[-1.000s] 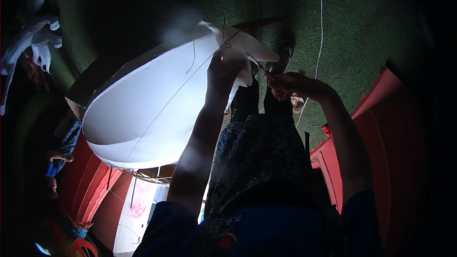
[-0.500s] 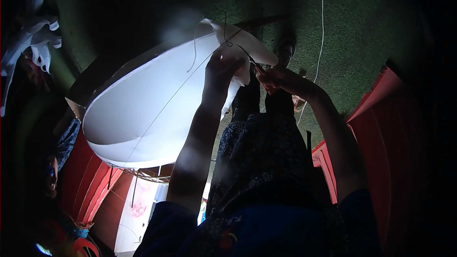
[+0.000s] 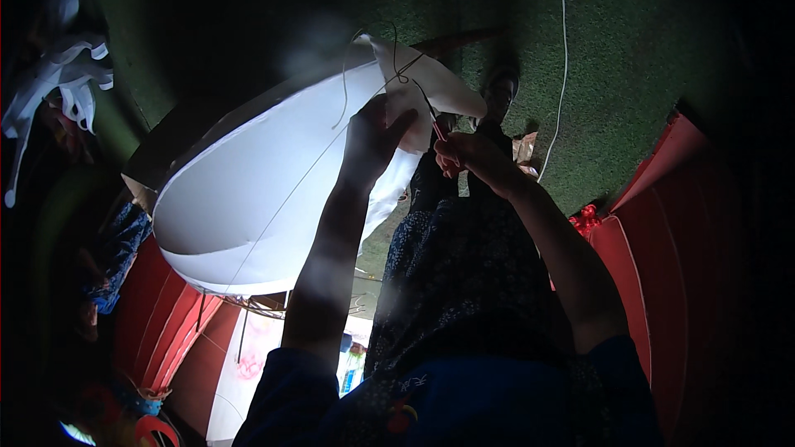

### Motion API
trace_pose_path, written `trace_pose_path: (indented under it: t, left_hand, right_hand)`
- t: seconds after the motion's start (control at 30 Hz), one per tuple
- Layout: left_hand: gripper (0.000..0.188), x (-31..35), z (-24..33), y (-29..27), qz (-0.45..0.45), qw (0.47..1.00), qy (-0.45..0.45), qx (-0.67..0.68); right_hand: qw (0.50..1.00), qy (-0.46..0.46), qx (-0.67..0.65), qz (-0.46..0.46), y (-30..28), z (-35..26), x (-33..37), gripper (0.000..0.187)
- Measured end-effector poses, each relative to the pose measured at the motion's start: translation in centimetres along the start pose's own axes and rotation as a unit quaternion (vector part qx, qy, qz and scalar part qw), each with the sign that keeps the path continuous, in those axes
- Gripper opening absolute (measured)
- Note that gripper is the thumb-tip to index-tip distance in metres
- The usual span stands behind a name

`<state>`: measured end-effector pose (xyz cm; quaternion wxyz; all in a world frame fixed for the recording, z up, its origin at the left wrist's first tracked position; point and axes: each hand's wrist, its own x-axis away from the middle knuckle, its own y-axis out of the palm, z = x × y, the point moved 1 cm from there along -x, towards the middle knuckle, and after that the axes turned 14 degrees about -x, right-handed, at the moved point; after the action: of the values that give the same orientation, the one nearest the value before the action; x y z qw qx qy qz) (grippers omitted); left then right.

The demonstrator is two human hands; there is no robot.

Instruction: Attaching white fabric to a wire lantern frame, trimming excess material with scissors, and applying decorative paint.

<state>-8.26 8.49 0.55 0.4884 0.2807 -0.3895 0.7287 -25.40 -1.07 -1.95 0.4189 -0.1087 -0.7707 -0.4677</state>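
A big white boat-shaped form (image 3: 248, 190), brightly lit and hollow, fills the left middle, with a loose white flap (image 3: 443, 87) at its far right tip. The material could be cloth or paper. My left hand (image 3: 374, 134) is closed on the edge of the white sheet beside this flap, fingers partly hidden. Red-handled scissors (image 3: 437, 124) are gripped in my right hand (image 3: 476, 157), their dark blade pointing up along the flap. Whether the blades are apart is unclear. Above the hands, a thin dark wire (image 3: 396, 54) loops over the tip, and a thread runs down across the form.
White strips (image 3: 70, 74) hang at the far left. Green carpet (image 3: 613, 99) with a white cable (image 3: 561, 58) lies to the right. Red panels (image 3: 662, 240) stand at the right, with another red panel (image 3: 157, 306) at lower left. Near the left edge is another person's patterned sleeve (image 3: 120, 257).
My right hand with the scissors has moved left, nearer my left hand, and the blade sits more upright. The left hand stays at the sheet. The whole view has shifted slightly.
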Motion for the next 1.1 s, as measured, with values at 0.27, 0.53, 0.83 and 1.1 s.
trace_pose_path:
  t: [0.27, 0.53, 0.83, 1.1]
  left_hand:
    - [0.028, -2.1, 1.1, -3.9, 0.120, 0.991, 0.025, -0.058]
    - [0.032, -7.1, 3.8, -4.5, -0.070, 0.992, -0.055, -0.085]
    - [0.022, -8.0, 4.9, -4.3, -0.047, 0.998, -0.034, -0.034]
    - [0.022, -8.2, 5.8, -4.0, -0.020, 0.998, -0.028, -0.053]
  right_hand:
    - [0.984, -0.048, -0.168, 0.014, 2.7, 0.6, -0.6, 0.040]
    - [0.978, -0.102, -0.177, 0.028, 3.3, 1.5, -1.5, 0.039]
    - [0.976, -0.124, -0.175, 0.042, 3.4, 2.0, -2.1, 0.041]
    - [0.974, -0.131, -0.179, 0.041, 3.8, 2.6, -2.7, 0.040]
